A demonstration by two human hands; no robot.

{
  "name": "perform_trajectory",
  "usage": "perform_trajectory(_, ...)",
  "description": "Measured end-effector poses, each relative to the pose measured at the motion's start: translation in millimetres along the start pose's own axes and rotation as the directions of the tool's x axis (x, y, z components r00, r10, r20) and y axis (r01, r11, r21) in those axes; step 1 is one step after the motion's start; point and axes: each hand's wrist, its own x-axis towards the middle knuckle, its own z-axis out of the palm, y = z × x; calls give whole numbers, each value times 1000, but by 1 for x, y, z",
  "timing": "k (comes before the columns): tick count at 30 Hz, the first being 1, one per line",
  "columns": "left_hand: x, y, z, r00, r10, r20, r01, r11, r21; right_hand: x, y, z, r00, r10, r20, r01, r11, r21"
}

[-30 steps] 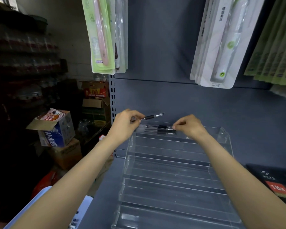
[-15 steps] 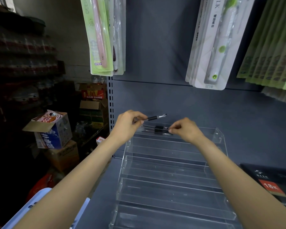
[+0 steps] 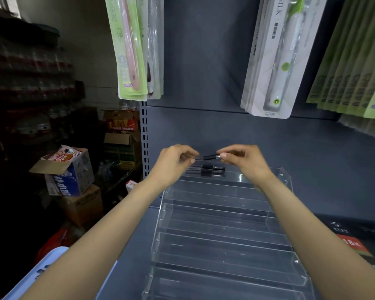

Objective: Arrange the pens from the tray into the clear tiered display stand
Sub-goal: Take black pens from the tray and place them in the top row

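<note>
A clear tiered display stand [image 3: 223, 221] sits on the grey shelf in front of me. A few black pens [image 3: 208, 171] lie side by side in its top tier. Just above them I hold one black pen [image 3: 209, 157] level between both hands. My left hand [image 3: 173, 162] pinches its left end and my right hand [image 3: 243, 159] pinches its silver tip end. A pale blue tray [image 3: 41, 271] shows at the bottom left corner, mostly hidden by my left arm.
Packaged toothbrushes [image 3: 134, 46] hang from the back panel above, with more packs [image 3: 273, 57] to the right. A black box with a red label [image 3: 353, 241] lies right of the stand. Cardboard boxes [image 3: 67, 169] stand on the floor to the left.
My right hand has lifted off the pens in the top tier and taken the tip end of the pen that my left hand holds. The left hand has barely moved.
</note>
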Motion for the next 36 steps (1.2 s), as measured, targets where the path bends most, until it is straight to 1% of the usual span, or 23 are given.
perform_trajectory(3, 2, -9, 2, 1000, -15, 15, 14, 999, 41, 1, 10, -5, 994, 54, -94, -58, 997, -43)
perform_trajectory(7, 8, -21, 4, 995, -50, 91, 34, 985, 170, 4, 18, 1, 985, 87, -147, -114, 976, -185)
perform_trajectory(9, 9, -22, 6, 989, -46, 141, 15, 976, 216, 6, 19, 5, 988, 84, -129, -114, 961, -252)
perform_trajectory(12, 10, -23, 10, 971, -12, 238, -56, 959, 279, 9, 21, 7, 994, 93, -65, -111, 924, -367)
perform_trajectory(14, 10, -24, 12, 960, -10, 279, -80, 948, 308, 12, 22, 7, 994, 107, -32, -111, 903, -415)
perform_trajectory(19, 8, -27, 15, 950, -10, 312, -102, 935, 340, 15, 23, 7, 991, 136, -12, -127, 889, -441)
perform_trajectory(25, 7, -29, 15, 954, -14, 300, -93, 936, 339, 14, 22, 3, 985, 161, 58, -112, 863, -493)
perform_trajectory(36, 11, -28, 15, 961, 7, 278, -108, 931, 349, 12, 22, 3, 984, 151, 99, -84, 867, -491)
